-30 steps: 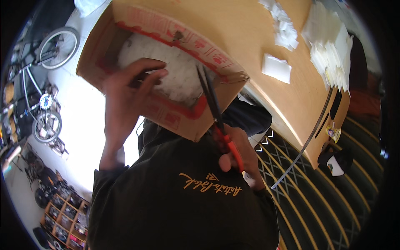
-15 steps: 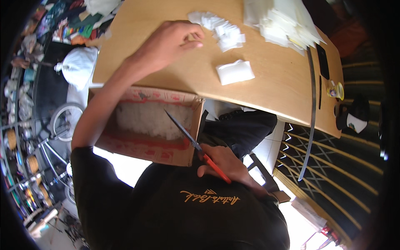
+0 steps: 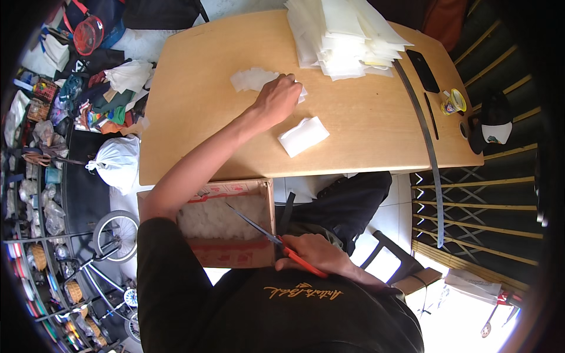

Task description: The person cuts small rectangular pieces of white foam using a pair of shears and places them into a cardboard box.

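My left hand [image 3: 280,100] reaches over the table, fingers curled closed at the right end of a loose row of small white sheet pieces [image 3: 253,79]. White edges show beside its fingertips; whether a piece is pinched there is hidden. Close to my body, my right hand [image 3: 313,254] grips scissors [image 3: 300,259] by their red handles. Their dark blades point up and left over the cardboard box [image 3: 235,257], which holds a whitish, cloudy mass of scraps [image 3: 220,219]. A flat stack of folded white sheets [image 3: 303,136] lies on the table below my left hand.
On the wooden table [image 3: 200,129], a big pile of translucent white sheets [image 3: 341,41] sits at the back. A long metal strip [image 3: 432,170] overhangs the front edge. To the right are a phone [image 3: 422,70], a dark pen-like stick [image 3: 431,116] and a yellow cup [image 3: 453,103].
My left hand has gone from left of the white pieces onto their right end, its fingers closing in. The head view has shifted, while my right hand still holds the scissors.
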A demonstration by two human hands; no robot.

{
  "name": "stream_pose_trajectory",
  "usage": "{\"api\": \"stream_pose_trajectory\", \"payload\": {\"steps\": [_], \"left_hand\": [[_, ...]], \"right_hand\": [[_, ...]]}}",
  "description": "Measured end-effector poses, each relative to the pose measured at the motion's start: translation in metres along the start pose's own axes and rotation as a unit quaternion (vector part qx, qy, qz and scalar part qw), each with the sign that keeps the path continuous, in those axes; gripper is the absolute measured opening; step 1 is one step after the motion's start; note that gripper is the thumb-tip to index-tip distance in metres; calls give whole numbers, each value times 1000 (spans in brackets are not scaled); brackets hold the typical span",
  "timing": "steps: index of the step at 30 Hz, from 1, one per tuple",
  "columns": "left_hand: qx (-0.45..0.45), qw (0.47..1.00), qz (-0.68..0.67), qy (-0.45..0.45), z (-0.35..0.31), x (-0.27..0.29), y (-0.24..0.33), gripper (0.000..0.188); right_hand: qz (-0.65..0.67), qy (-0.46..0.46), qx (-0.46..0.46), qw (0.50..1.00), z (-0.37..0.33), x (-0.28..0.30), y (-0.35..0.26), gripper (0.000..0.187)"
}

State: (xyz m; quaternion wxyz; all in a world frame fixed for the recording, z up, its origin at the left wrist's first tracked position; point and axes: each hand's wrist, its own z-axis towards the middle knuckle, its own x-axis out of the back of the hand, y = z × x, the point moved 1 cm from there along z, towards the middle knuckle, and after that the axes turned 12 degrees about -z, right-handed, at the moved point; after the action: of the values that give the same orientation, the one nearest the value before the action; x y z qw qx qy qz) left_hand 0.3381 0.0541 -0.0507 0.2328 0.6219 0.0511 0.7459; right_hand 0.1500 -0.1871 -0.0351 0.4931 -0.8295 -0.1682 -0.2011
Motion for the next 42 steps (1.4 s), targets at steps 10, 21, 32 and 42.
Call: {"api": "stream_pose_trajectory", "payload": {"steps": [10,21,32,42], "left_hand": [[69,970,-214,88,-6,53,14,13],[283,814,-466,198,-198,159,20,16],[418,580,-634,297,-280,53,136,17],[457,535,-648,291,-288,54,148,16]], "right_hand": [[1,35,25,999,-1,-5,2,68],[-12,48,16,999,2,2,1,58],[-74,32,3,997,7,6,-6,66],[-122,65,0,990,9,7,-4,52]]}}
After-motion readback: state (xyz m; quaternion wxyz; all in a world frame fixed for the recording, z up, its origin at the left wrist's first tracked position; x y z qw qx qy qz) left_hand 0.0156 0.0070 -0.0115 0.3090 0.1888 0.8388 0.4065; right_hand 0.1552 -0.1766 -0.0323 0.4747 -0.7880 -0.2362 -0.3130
